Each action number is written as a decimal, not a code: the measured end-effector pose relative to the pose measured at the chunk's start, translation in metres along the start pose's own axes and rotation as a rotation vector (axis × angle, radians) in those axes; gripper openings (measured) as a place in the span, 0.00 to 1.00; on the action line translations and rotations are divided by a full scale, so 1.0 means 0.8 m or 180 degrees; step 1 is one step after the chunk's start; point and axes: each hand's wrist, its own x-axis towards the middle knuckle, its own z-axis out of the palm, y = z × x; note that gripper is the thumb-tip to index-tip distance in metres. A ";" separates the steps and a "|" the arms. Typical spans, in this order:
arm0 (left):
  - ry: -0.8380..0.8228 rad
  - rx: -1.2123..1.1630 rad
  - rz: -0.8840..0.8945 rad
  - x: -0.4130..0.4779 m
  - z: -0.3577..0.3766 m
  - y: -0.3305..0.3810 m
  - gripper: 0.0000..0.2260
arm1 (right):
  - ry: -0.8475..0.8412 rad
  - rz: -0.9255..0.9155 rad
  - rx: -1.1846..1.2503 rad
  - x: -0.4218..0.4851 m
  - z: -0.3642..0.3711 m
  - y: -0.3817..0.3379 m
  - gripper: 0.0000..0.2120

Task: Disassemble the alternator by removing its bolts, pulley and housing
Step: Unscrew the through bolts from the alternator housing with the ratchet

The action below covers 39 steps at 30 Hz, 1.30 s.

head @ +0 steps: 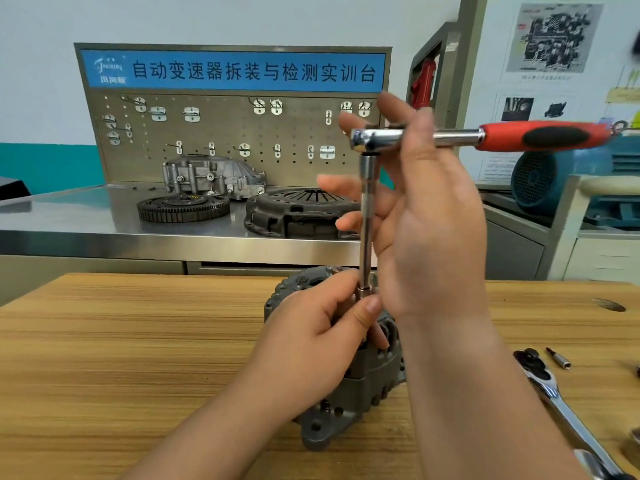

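Note:
A grey alternator [360, 386] stands on the wooden table [138, 341] in the middle of the head view. A red-handled ratchet [540, 136] sits on a long extension bar [366, 223] that runs straight down to the alternator's top. My left hand [322, 344] pinches the socket at the bar's lower end between thumb and fingers. My right hand [426, 216] holds the ratchet's chrome neck near its head, fingers spread behind the bar. Both hands hide most of the alternator's top.
A second chrome ratchet [561, 403] and a small bit holder [558, 357] lie on the table at the right. Behind, a steel bench carries a gear ring [183, 207], a clutch cover [298, 213] and a housing [214, 176] below a pegboard.

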 end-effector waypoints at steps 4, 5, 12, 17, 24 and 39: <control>0.0050 -0.0020 -0.0169 0.001 0.002 0.000 0.12 | 0.0081 -0.1199 -0.1047 -0.003 0.001 0.006 0.11; 0.0063 -0.0014 -0.0173 0.001 0.002 0.001 0.11 | 0.0034 -0.1233 -0.1045 -0.003 0.002 0.006 0.11; -0.0003 -0.0014 0.0049 -0.001 -0.002 0.004 0.19 | -0.0016 0.0298 0.0510 0.003 -0.002 -0.004 0.17; -0.0030 0.0239 -0.0038 0.000 -0.001 0.002 0.14 | 0.0086 0.0430 0.0468 0.003 -0.005 -0.003 0.19; -0.0014 0.0167 -0.0202 -0.001 0.001 0.004 0.15 | -0.0024 -0.0948 -0.0975 0.000 -0.001 0.004 0.15; 0.0065 0.0178 -0.0181 0.001 0.002 0.006 0.11 | 0.0307 -0.0597 -0.0578 -0.002 0.001 0.002 0.14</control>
